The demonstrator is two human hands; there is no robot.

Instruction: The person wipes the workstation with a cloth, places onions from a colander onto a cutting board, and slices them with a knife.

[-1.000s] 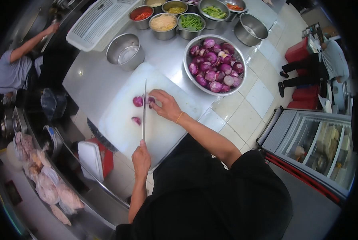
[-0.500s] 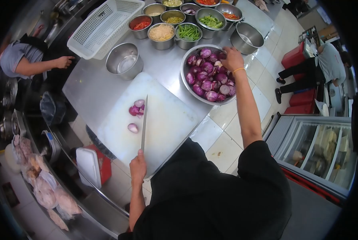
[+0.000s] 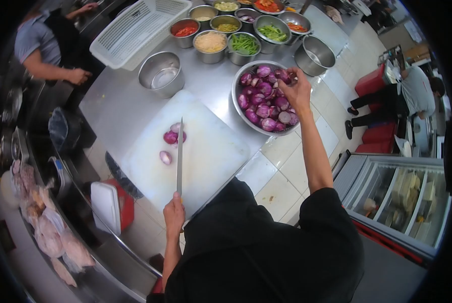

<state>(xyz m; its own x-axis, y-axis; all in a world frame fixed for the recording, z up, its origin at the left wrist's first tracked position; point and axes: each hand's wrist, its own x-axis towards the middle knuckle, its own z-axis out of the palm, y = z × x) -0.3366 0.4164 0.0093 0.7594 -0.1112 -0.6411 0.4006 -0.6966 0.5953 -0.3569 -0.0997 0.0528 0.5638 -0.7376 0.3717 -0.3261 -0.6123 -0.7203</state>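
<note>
My left hand (image 3: 174, 214) is closed around the handle of a long kitchen knife (image 3: 180, 156), whose blade lies over the white cutting board (image 3: 210, 151) and points away from me. Left of the blade are several peeled red onion pieces (image 3: 171, 137), with one apart from them nearer to me. At the right, my right hand (image 3: 297, 91) reaches over the rim of a steel bowl (image 3: 235, 103) heaped with peeled red onions (image 3: 262, 98). Its thumb and fingers are bent around a red onion at the bowl's far right side; the fingertips are partly hidden.
Steel pots of cut vegetables (image 3: 243, 45) and a white plastic basket (image 3: 135, 30) stand at the table's far side. Bare steel pots (image 3: 161, 76) flank the board and bowl. Co-workers stand at left (image 3: 49, 50) and right (image 3: 412, 93). Raw meat (image 3: 49, 232) lies lower left.
My right hand has shifted slightly at the bowl's rim, its fingers now bent around an onion. The knife stays over the board. The co-worker at left has moved; the view has shifted slightly.
</note>
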